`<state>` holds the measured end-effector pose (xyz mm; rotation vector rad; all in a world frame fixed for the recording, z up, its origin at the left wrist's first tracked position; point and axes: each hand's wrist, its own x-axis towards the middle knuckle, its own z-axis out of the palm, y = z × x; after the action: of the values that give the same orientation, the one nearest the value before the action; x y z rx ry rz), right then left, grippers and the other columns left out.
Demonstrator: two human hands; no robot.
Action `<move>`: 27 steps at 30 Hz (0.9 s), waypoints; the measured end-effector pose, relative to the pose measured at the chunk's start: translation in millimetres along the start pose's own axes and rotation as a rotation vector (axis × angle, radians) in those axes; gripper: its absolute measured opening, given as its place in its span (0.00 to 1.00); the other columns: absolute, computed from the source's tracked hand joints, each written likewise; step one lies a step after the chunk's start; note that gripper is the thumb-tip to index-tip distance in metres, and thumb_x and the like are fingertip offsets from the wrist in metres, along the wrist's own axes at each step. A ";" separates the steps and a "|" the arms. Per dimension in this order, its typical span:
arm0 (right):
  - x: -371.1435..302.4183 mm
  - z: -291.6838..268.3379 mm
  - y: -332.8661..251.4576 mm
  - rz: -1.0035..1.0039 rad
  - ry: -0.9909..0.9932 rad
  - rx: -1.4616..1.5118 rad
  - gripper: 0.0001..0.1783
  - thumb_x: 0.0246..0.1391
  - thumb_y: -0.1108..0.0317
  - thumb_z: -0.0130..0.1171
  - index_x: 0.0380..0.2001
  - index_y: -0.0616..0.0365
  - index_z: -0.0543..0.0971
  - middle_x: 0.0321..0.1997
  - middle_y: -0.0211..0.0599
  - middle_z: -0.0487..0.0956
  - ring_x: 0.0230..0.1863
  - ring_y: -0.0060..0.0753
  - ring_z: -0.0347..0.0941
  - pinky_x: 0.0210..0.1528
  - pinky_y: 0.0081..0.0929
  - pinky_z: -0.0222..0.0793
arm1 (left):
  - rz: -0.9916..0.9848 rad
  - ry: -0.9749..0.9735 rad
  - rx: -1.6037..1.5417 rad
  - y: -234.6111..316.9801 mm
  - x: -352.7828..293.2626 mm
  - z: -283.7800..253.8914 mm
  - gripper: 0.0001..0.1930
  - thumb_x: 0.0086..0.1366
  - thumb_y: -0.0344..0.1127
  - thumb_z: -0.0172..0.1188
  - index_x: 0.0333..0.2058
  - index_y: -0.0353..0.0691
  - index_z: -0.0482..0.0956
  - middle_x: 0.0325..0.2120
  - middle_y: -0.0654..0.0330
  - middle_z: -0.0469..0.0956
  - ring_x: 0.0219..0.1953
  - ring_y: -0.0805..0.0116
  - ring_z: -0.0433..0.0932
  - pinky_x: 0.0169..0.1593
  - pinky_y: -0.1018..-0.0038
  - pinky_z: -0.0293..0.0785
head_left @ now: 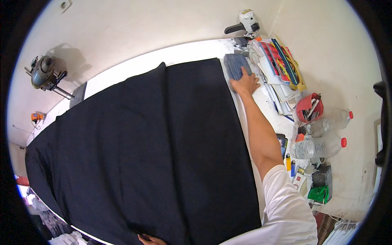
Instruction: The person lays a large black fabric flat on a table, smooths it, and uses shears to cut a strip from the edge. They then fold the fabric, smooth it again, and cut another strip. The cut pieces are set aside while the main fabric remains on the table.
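**Q:** Specify the position and state of your right hand.

**A:** My right hand (245,84) is at the near end of the grey-blue rectangular block with a gridded surface (236,65). Its fingers are spread and unclenched, with the index finger extended onto the block.

**Q:** Locate the block.

**A:** It lies on the white tabletop (192,53), just beside the far right corner of the large black fabric sheet (208,143). To its right is an untidy pile of papers and coloured folders (269,67).

**Q:** Specify the left hand.

**A:** My left hand (152,240) is at the lower edge of the view — only part of it shows, against the black fabric. I cannot tell whether its fingers are pinching the cloth or merely resting there.

**Q:** Describe the fabric.

**A:** It covers most of the tabletop, with soft ridges running from the far side toward me.

**Q:** List the items along the right side.

**A:** Beyond my forearm: a round red container filled with tools (303,111), two clear plastic bottles with red caps (316,148) — both lying tilted — and a shiny green packet (318,194).
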<state>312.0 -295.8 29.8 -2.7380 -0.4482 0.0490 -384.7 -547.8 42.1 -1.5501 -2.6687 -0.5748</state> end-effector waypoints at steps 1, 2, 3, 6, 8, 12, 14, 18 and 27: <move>-4.9 -3.7 13.5 -0.045 0.054 0.012 0.47 0.48 0.48 0.73 0.75 0.33 0.75 0.76 0.60 0.69 0.78 0.63 0.60 0.81 0.61 0.48 | -0.007 0.004 -0.003 0.0 0.7 0.5 0.22 0.82 0.42 0.54 0.59 0.26 0.80 0.51 0.34 0.85 0.52 0.34 0.85 0.55 0.54 0.82; -13.2 -6.4 24.9 -0.057 0.082 0.002 0.43 0.53 0.50 0.70 0.75 0.37 0.75 0.77 0.62 0.67 0.79 0.64 0.58 0.81 0.61 0.47 | -0.008 0.006 -0.004 -1.3 1.1 0.8 0.22 0.82 0.42 0.54 0.59 0.26 0.80 0.51 0.34 0.85 0.52 0.34 0.85 0.55 0.53 0.82; -25.3 -5.5 27.9 -0.174 0.183 -0.035 0.41 0.57 0.52 0.68 0.75 0.40 0.75 0.78 0.63 0.66 0.79 0.66 0.57 0.81 0.62 0.46 | -0.024 -0.008 -0.017 -3.7 1.9 2.3 0.22 0.82 0.42 0.54 0.60 0.28 0.80 0.51 0.34 0.85 0.52 0.34 0.85 0.55 0.53 0.82; -83.8 5.6 27.9 -0.573 0.420 0.151 0.32 0.69 0.59 0.57 0.73 0.56 0.74 0.80 0.70 0.61 0.82 0.72 0.52 0.83 0.68 0.39 | -0.062 -0.014 -0.086 -19.7 2.3 10.6 0.22 0.82 0.42 0.55 0.61 0.28 0.80 0.53 0.34 0.85 0.52 0.34 0.85 0.55 0.53 0.82; -120.5 14.1 35.7 -1.018 0.103 0.096 0.34 0.74 0.52 0.52 0.76 0.55 0.70 0.85 0.60 0.56 0.86 0.60 0.49 0.87 0.59 0.36 | 0.007 0.006 -0.044 -35.9 4.3 19.6 0.23 0.83 0.43 0.54 0.62 0.29 0.79 0.54 0.35 0.84 0.53 0.35 0.86 0.55 0.53 0.82; -150.3 -6.5 49.5 -0.561 -0.130 0.001 0.37 0.81 0.46 0.37 0.82 0.54 0.59 0.88 0.55 0.49 0.89 0.56 0.42 0.87 0.58 0.33 | 0.143 0.110 -0.011 -64.8 11.0 38.8 0.20 0.84 0.39 0.52 0.64 0.31 0.77 0.54 0.38 0.85 0.51 0.38 0.87 0.51 0.54 0.82; -178.1 -31.6 57.0 -0.710 -0.096 -0.084 0.39 0.81 0.46 0.37 0.83 0.59 0.57 0.88 0.55 0.49 0.89 0.55 0.40 0.88 0.57 0.32 | 0.069 0.045 -0.039 -73.5 12.2 43.0 0.20 0.84 0.39 0.52 0.64 0.32 0.78 0.54 0.39 0.86 0.50 0.38 0.87 0.51 0.53 0.82; -294.7 -66.4 111.7 -1.033 -0.274 -0.035 0.39 0.80 0.46 0.40 0.82 0.60 0.58 0.88 0.50 0.52 0.89 0.50 0.41 0.88 0.57 0.32 | 0.126 0.056 -0.061 -73.7 11.2 43.4 0.20 0.84 0.39 0.50 0.64 0.33 0.78 0.54 0.41 0.86 0.49 0.37 0.87 0.50 0.52 0.81; -366.9 -96.1 203.1 -0.955 -0.192 0.098 0.38 0.79 0.49 0.44 0.82 0.59 0.58 0.89 0.52 0.49 0.89 0.58 0.41 0.88 0.58 0.34 | 0.154 -0.010 -0.098 -65.2 14.3 31.4 0.24 0.84 0.46 0.49 0.69 0.41 0.77 0.59 0.43 0.84 0.51 0.36 0.86 0.53 0.49 0.80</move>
<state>33.9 -624.1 37.5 -2.1616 -1.6807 0.0804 -441.2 -554.9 -4.7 -1.7682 -2.5332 -0.7011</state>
